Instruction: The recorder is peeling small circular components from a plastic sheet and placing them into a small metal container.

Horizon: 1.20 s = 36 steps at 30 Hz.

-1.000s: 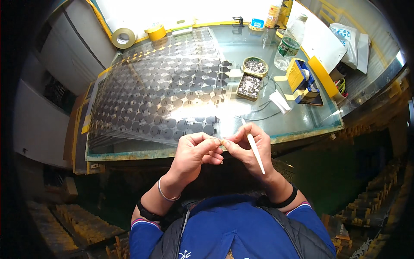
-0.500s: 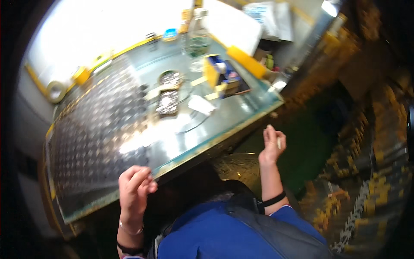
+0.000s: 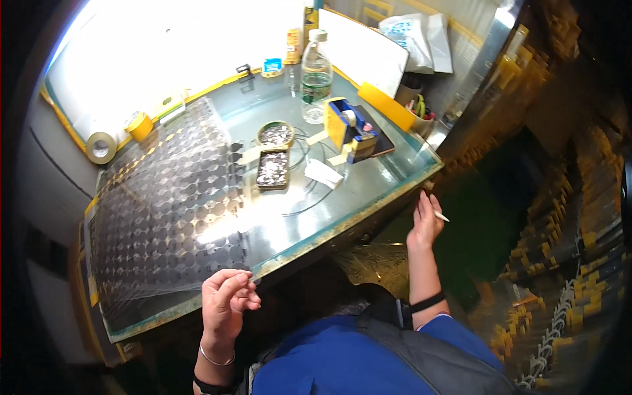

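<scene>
My left hand [image 3: 227, 301] hangs over the front edge of the glass-topped table [image 3: 316, 232]. Its fingers curl in and the thumb meets the index finger; whatever lies between them, if anything, is too small to make out. Off the table's right front corner is my right hand [image 3: 426, 225], its fingers stretched up and close together. A white pointed stick [image 3: 442, 216], like a slim pen, pokes out from between them. Beside my left hand, a clear sheet with rows of dark discs [image 3: 171, 210] covers the table's left part.
A round tin [image 3: 275, 134] and a rectangular tray [image 3: 272, 169] hold small shiny pieces. Near them are a crumpled white paper [image 3: 323, 174], a blue-yellow tape dispenser [image 3: 349, 128] and a plastic bottle [image 3: 316, 82]. Tape rolls [image 3: 101, 147] line the far left edge. A pen cup [image 3: 421, 117] stands right.
The view has shifted, so the table and both hands sit a little further right. My right hand's fingers have straightened, and the white stick shows more plainly.
</scene>
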Tool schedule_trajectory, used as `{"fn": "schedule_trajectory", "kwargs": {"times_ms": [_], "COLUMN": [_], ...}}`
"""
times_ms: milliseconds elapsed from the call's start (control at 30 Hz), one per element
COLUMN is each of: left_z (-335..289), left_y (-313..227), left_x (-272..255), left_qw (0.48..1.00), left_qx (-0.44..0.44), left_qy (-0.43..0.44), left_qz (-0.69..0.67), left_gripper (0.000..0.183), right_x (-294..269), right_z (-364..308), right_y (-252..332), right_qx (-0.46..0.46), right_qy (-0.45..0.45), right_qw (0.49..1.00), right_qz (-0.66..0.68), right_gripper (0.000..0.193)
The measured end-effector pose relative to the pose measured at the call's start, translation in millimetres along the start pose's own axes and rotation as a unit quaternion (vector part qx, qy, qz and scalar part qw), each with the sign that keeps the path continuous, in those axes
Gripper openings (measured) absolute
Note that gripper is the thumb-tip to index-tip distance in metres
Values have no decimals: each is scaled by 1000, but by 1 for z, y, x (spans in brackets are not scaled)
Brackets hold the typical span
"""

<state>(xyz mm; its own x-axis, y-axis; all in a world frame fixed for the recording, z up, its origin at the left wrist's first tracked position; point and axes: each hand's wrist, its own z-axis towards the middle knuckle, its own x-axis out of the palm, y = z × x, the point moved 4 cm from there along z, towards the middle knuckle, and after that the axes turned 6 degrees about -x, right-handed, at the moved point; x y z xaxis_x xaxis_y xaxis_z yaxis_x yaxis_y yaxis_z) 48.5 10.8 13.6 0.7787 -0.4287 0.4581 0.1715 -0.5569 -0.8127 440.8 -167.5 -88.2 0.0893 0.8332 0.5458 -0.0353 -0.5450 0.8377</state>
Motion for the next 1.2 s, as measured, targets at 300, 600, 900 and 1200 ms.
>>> {"fn": "schedule_trajectory", "kwargs": {"times_ms": [300,600,900,1200], "left_z": [-5,-16,-7,-6], "left_y": [0,6,0,-2], "left_x": [7,-7,-4,-12], "left_qw": [1000,997,998,1000], "left_qx": [-18,-20,-27,-12], "left_qy": [17,59,48,2], "left_qz": [5,-43,-12,-8], "left_gripper": [11,12,13,15], "right_x": [148,191,106,292], "right_z": [-135,-119,-110,-45], "right_y": [51,9,52,111], "right_qx": [-493,-465,-398,-564], "right_qy": [498,569,710,484], "right_qw": [651,539,489,624], "right_qz": [-293,-412,-314,-239], "right_gripper": [23,68,45,21]}}
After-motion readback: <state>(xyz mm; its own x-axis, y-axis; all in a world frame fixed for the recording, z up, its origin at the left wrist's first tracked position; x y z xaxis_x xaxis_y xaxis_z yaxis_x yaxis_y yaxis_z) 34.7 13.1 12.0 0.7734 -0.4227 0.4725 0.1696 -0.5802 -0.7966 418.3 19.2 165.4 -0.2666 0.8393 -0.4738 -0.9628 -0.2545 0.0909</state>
